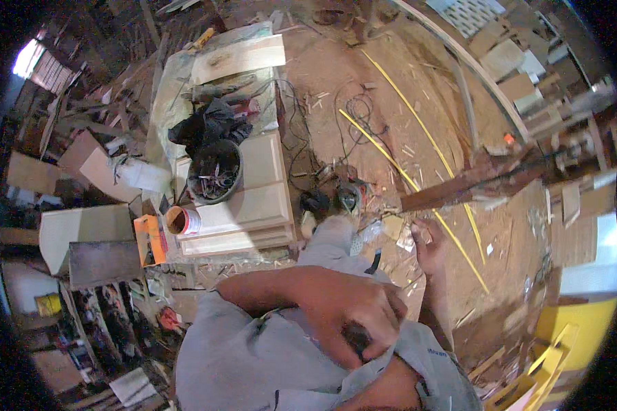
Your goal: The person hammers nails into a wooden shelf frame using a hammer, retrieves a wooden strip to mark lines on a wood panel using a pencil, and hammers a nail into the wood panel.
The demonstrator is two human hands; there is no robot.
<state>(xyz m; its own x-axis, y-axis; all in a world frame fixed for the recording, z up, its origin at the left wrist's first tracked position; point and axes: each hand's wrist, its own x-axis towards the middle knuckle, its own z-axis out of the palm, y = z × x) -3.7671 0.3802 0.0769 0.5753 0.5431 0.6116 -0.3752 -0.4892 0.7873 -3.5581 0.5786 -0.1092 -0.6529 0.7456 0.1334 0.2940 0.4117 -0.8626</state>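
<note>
My left hand (pixel 367 318) reaches across my grey-clothed body, its fingers curled at a dark object or fold that I cannot make out clearly. My right hand (pixel 428 243) is raised at the right with curled fingers; what, if anything, it holds is too small to tell. Beyond it lie a wooden beam (pixel 473 181), two yellow strips (pixel 380 144) and a power tool (pixel 349 198) among cables on the dirt floor (pixel 322 75).
A low table at left bears pale cabinet panels (pixel 257 171), a dark bucket (pixel 214 188) of tools, an open can (pixel 183 220), black cloth (pixel 206 123) and a board (pixel 240 58). An orange box (pixel 149 240) stands beside it. Scrap wood and a yellow object (pixel 572 315) line the sides.
</note>
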